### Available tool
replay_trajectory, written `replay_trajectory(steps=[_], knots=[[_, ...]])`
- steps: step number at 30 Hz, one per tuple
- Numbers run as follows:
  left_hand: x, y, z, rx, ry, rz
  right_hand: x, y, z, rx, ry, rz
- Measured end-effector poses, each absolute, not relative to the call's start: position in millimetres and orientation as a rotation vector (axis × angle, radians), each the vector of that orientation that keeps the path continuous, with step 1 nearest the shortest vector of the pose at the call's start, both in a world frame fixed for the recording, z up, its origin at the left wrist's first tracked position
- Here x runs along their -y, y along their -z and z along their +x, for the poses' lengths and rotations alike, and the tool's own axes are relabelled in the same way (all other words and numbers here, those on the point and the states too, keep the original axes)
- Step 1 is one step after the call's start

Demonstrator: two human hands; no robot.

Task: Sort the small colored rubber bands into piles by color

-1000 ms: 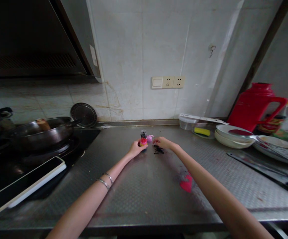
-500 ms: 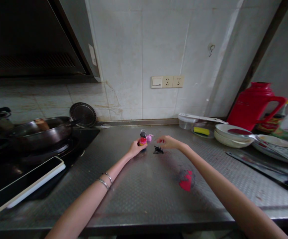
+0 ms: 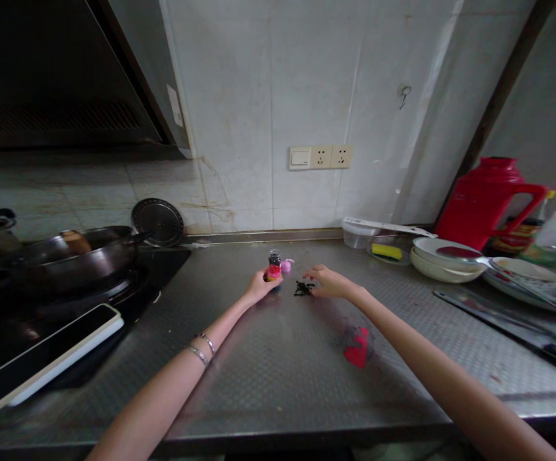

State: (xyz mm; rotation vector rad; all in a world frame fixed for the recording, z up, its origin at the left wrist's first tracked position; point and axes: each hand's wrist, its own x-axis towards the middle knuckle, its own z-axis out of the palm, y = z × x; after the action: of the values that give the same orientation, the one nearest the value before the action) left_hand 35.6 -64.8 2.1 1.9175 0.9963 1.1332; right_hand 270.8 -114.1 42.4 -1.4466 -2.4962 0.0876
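Note:
My left hand (image 3: 260,286) is wrapped round a small glass bottle (image 3: 274,267) with a red and yellow label. The bottle stands upright, its mouth uncovered and dark contents inside. Just behind it to the right lies a small pink cap-like piece (image 3: 286,264). My right hand (image 3: 328,282) is at the right edge of a little heap of thin black pieces (image 3: 301,289) on the metal counter (image 3: 258,358). Its fingers are bent and apart, the lower fingertip at the heap; nothing visible is held in them.
Left, a pan (image 3: 76,256) sits on the stove near a phone-like device (image 3: 47,358). A red and grey patch (image 3: 357,347) lies before my right forearm. Bowls (image 3: 445,262), a yellow sponge (image 3: 386,251), a knife (image 3: 508,326) and a red thermos (image 3: 484,205) are at right.
My right hand has moved down to the heap, its fingertips now at the black pieces. My left hand still grips the bottle. The view has shifted slightly.

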Motion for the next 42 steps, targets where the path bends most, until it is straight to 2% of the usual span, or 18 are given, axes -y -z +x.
replay_trajectory(steps=[6,14,23,33,42], knots=[[65,-3,36,-1.025,-1.136,1.912,96,-37,266,2.491,-0.139,-1.493],[65,-3,36,-1.016,-1.138,1.919,79,-43,254,2.473,-0.450,-1.672],[65,-2,35,-1.012,-1.138,1.921,68,-47,256,2.626,-0.716,-1.604],[66,-3,35,-1.003,-1.134,1.932,78,-50,248,2.706,-0.568,-1.588],[67,-4,35,-1.025,-1.128,1.923,86,-42,247,2.663,-0.253,-1.569]])
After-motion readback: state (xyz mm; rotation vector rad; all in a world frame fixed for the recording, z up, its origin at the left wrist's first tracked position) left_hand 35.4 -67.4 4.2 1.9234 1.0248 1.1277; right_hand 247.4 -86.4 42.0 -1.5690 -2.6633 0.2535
